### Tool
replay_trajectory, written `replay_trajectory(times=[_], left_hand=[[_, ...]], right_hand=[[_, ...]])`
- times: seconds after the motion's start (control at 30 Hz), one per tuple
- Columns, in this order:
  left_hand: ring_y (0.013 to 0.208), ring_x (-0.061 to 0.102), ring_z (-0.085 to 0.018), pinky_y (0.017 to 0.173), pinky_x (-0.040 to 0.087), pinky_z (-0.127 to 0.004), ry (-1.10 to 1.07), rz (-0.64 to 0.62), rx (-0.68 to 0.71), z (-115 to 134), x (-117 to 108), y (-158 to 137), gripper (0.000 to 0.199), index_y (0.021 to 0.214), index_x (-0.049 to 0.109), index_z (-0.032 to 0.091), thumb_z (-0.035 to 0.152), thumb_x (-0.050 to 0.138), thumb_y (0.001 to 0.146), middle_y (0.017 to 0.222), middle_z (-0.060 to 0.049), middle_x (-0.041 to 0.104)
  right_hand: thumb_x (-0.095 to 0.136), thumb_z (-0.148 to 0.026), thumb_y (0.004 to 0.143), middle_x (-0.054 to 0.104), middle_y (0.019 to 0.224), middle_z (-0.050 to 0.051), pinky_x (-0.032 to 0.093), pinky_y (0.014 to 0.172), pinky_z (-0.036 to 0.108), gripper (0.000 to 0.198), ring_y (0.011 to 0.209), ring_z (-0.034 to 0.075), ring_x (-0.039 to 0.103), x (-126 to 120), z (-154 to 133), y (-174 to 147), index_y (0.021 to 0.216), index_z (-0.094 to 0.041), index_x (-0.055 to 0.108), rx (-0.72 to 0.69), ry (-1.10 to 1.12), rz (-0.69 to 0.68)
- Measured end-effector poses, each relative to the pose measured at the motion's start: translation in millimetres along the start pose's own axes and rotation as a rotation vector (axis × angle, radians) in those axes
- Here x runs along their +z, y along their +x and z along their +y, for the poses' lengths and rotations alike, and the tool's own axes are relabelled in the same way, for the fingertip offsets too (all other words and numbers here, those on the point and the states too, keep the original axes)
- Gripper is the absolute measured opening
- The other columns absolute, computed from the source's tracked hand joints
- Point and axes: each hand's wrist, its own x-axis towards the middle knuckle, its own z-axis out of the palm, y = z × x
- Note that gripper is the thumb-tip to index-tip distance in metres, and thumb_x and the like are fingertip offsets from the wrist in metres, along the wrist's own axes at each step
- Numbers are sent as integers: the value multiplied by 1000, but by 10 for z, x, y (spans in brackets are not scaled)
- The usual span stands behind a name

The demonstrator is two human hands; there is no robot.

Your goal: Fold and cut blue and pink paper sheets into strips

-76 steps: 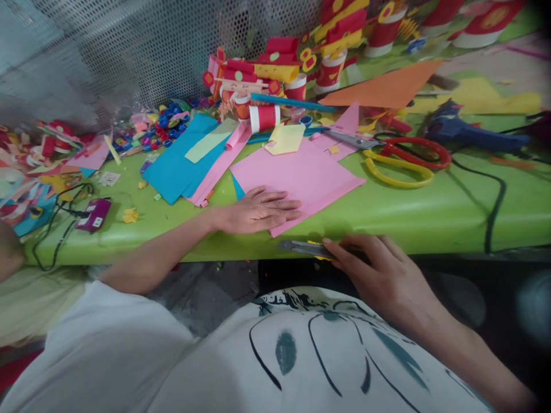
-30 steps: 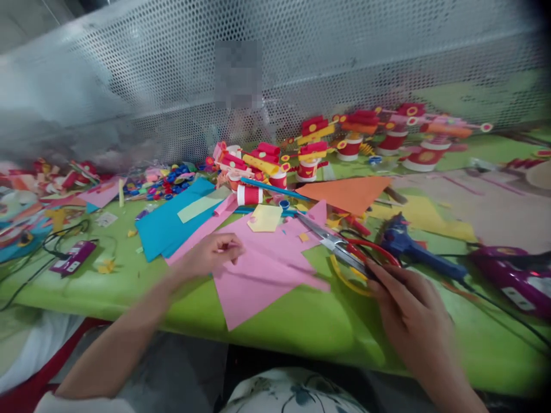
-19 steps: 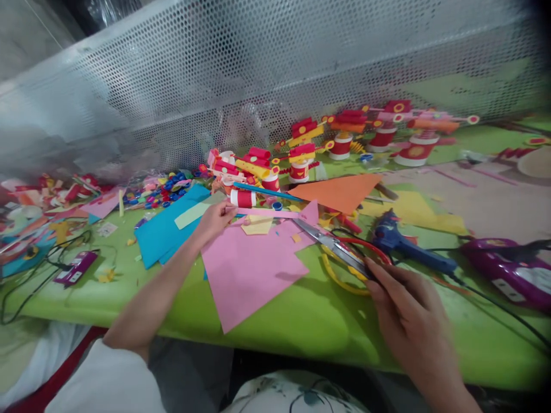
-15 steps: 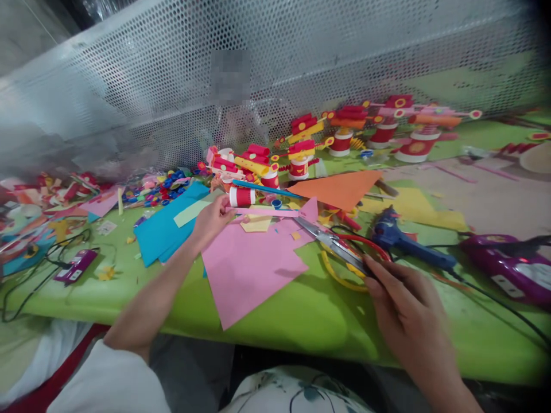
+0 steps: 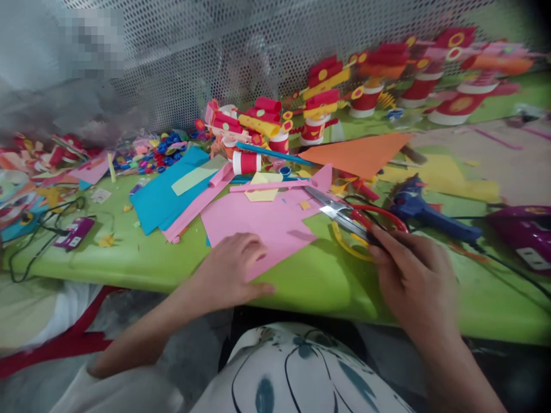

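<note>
My left hand (image 5: 235, 269) hovers over the near edge of a pink paper sheet (image 5: 253, 221), thumb stretched out apart from the bent fingers, nothing in it. My right hand (image 5: 415, 281) grips a pair of scissors (image 5: 338, 213), whose metal blades point away to the left. Their tips reach a cut pink paper strip (image 5: 275, 184) lying across the top of the sheet. Beneath the scissors shows a yellow loop (image 5: 340, 241), partly hidden. Further left, a long pink strip (image 5: 198, 203) lies across blue paper (image 5: 161, 198).
Red-and-white paper-cup models (image 5: 316, 117) stand along the perforated metal screen (image 5: 198, 63). Orange paper (image 5: 357, 152) lies behind the scissors. A blue glue gun (image 5: 434, 212) with a cord rests at the right, near a purple power strip (image 5: 525, 235). Another purple socket (image 5: 74, 232) sits left.
My left hand has let go of the pink strip and drawn back toward the table's near edge, opening. The strip now lies on the papers. My right hand still holds the scissors; the view has shifted.
</note>
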Motion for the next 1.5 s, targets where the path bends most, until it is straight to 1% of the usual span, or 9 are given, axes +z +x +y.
replay_trajectory(times=[0.1,0.23,0.37,0.5,0.63,0.83,1.0,1.2,1.5], left_hand=[[143,60,-39,116,53,-56,54,-39,-7,19,106,-253,64,133,65,21,64,85,89,153,-18,63],[150,57,-34,125,48,-58,23,-33,51,-99,128,-459,37,131,62,22,41,75,103,157,-16,63],[153,56,-27,132,42,-51,-88,34,72,-197,155,-593,22,130,61,25,34,64,110,160,-13,62],[138,64,-29,112,55,-46,-84,221,-45,-250,204,-736,18,121,67,25,36,69,107,148,-13,67],[103,70,-25,94,51,-43,34,344,-121,-284,253,-867,13,105,72,25,38,76,103,112,-7,75],[90,69,-20,93,44,-42,113,520,-164,-316,345,-1024,13,100,73,23,34,77,104,100,-3,77],[87,69,-17,91,45,-39,101,578,-156,-331,379,-1082,5,104,76,25,26,72,107,100,-1,79],[87,67,-18,86,42,-38,66,587,-226,-354,379,-1027,17,95,74,23,28,68,109,91,-1,76],[87,65,-19,91,38,-40,-3,619,-480,-390,419,-938,30,78,64,22,34,84,97,86,2,68]], right_hand=[[62,-33,104,75,112,12,48,83,41,39,97,27,66,0,-67,41,140,-25,74,36,-117,-16],[58,-39,106,74,115,13,43,80,42,29,99,28,65,7,-188,169,122,-24,78,83,-269,-85],[61,-40,105,70,134,19,42,86,50,27,115,37,62,1,-286,309,117,-24,79,92,-360,-111],[70,-36,101,73,134,14,43,92,51,24,116,35,63,-35,-388,387,122,-26,78,-143,-207,-92],[71,-28,102,79,123,7,46,90,43,22,108,25,67,53,-491,433,124,-25,76,-450,100,-297],[72,-21,100,82,116,3,49,84,41,22,98,23,70,326,-539,493,120,-28,78,-553,250,-323],[70,-20,101,83,115,4,50,83,40,24,100,24,72,364,-601,490,122,-28,79,-555,310,-354],[63,-27,107,82,97,4,46,76,38,14,85,21,70,394,-673,495,99,-24,73,-455,274,-360],[54,-47,110,80,97,7,49,79,45,29,88,28,71,475,-633,445,107,-27,75,-269,276,-497]])
